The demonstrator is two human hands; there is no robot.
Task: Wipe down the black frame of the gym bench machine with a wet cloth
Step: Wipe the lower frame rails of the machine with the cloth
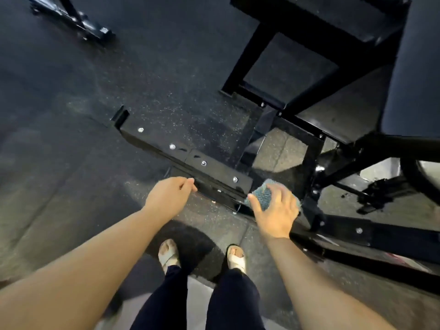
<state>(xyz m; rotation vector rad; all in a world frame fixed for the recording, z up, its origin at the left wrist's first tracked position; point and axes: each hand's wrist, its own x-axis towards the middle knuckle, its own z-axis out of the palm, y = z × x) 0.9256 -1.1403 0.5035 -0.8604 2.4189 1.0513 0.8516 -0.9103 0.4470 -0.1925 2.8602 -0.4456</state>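
Frame (pixel 190 160): black steel bench machine frame on dark speckled floor (pixel 83 139); its near base bar runs from far left to near right, carrying four silver bolts (pixel 203 163) along the top face.
Cloth (pixel 264 196): blue-green, bunched, at the near right end of the base bar, just beside its end face; contact with the metal cannot be told.
Right hand (pixel 277 210): grasps the cloth from above, fingers spread and curled over it, thumb out toward the bar.
Left hand (pixel 169 198): over the near edge of the base bar, left of the cloth; fingers curled loosely inward, nothing held; fingertips at the bar's edge, contact not clear.
Frame uprights (pixel 314 167): rise right of the base bar, behind the cloth; cross members run far right.
Second base bar (pixel 381 236): low, right of the right hand, one bolt visible.
Feet (pixel 202 256): in pale sandals, near side of the base bar, dark trousers above.
Other equipment (pixel 71 17): black, far left of the frame, well apart.
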